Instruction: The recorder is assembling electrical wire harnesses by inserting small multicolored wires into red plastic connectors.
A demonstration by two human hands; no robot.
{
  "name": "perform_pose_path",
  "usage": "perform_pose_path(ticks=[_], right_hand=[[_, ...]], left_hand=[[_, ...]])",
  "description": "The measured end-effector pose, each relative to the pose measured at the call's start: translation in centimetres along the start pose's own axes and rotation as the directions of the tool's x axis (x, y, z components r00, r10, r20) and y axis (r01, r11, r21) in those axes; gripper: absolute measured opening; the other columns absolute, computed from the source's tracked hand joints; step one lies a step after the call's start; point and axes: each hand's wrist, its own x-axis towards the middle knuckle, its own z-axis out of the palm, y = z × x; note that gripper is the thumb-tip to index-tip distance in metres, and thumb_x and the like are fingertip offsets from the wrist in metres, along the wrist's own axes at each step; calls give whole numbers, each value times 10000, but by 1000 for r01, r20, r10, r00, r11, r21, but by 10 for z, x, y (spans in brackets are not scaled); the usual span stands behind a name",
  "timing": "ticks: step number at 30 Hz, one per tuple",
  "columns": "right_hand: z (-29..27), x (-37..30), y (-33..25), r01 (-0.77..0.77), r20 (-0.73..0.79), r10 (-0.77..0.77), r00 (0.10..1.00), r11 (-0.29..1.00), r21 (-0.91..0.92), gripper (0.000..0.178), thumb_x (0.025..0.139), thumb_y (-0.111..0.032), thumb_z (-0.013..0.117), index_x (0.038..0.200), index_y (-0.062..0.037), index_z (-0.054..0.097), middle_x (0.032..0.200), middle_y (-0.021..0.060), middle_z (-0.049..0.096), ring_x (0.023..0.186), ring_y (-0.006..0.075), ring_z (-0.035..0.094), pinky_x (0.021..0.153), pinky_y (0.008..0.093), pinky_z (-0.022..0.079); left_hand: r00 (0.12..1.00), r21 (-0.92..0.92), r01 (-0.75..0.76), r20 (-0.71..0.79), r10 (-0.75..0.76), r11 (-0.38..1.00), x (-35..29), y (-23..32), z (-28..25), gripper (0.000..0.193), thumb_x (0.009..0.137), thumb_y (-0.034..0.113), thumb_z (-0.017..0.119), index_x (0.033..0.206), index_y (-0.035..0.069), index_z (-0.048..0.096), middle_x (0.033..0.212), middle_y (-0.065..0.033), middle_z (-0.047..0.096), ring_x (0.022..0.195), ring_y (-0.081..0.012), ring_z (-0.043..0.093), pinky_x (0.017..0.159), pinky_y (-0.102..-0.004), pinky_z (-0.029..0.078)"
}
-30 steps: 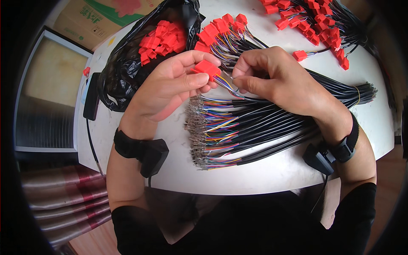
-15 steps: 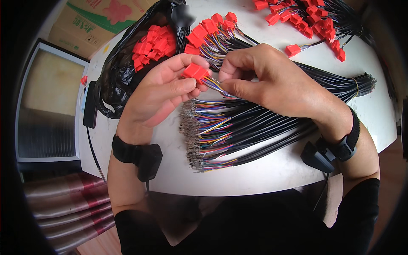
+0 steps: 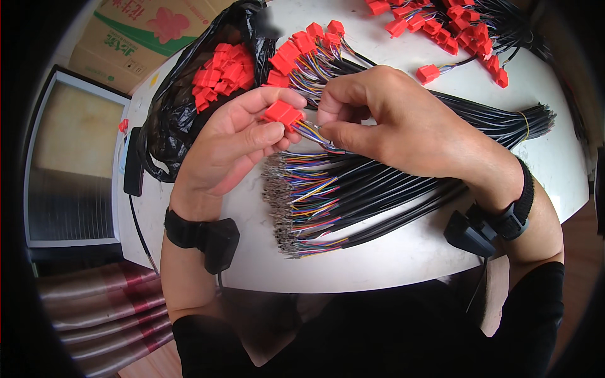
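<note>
Left hand (image 3: 236, 148) pinching a red connector housing (image 3: 282, 113), right hand (image 3: 391, 123) gripping its coloured wires (image 3: 313, 133), above black cable bundles (image 3: 378, 195) on the white worktop (image 3: 391, 258).

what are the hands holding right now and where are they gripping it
Left hand pinches a red connector housing by its sides; right hand pinches coloured wires just behind it.

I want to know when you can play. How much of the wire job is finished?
Done: a bunch of cables with red plugs lies at the table's far side, and more beside the black bag. In hand: the left hand holds one red plug while the right hand feeds coloured wires into it. Left: a big bundle of bare-ended cables, and loose plugs in the bag.
</note>
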Motion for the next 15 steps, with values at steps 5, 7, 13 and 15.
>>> perform_pose_path(ticks=[5,7,13,15], right_hand=[[1,1,1,2,-37,2,999,996,90,153,799,-89,585,762,59,597,603,164,563,577,243,571,588,354,452],[2,0,1,0,-35,3,999,996,86,153,799,-90,585,760,58,598,600,163,562,576,240,571,586,352,451],[5,1,2,10,-34,-6,999,994,108,147,797,-85,580,754,54,600,590,153,556,565,223,562,579,344,449],[5,1,3,-11,-8,12,1000,993,117,145,796,-84,577,756,54,600,589,151,555,562,220,557,580,343,450]], left_hand=[[1000,11,-6,-5,6,1000,0,1,-1,406,864,76,591,1241,2,457,1118,-60,547,907,-86,532,809,-218,447],[1000,12,-1,2,1,1000,0,1,-1,404,863,73,589,1238,-2,458,1118,-58,547,906,-87,533,808,-218,447],[999,108,-39,6,39,993,-2,0,4,356,879,86,584,1213,-18,516,1024,-50,596,889,-98,568,827,-235,458],[999,217,-21,-26,28,976,-2,2,8,432,854,102,605,1248,-31,485,1119,-59,563,854,-89,548,794,-234,457]])
